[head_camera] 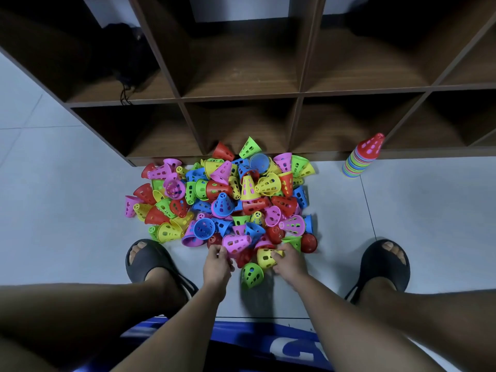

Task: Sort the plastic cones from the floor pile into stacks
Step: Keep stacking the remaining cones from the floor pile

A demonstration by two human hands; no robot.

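Note:
A pile of several perforated plastic cones (225, 200) in red, pink, yellow, green and blue lies on the grey floor before a shelf. My left hand (217, 264) grips the rim of a pink cone (236, 243) at the pile's near edge. My right hand (288, 261) holds a yellow cone (265, 257) lying on its side. A green cone (251, 275) rests on the floor between my hands. A tall stack of mixed-colour cones (361, 159), topped by a red one, stands at the right by the shelf.
A dark wooden cubby shelf (241, 95) stands behind the pile; a black bag (126, 57) sits in its upper left cubby. My feet in black slides (150, 260) (382, 263) flank the pile. Grey tiled floor (67, 210) spreads left and right.

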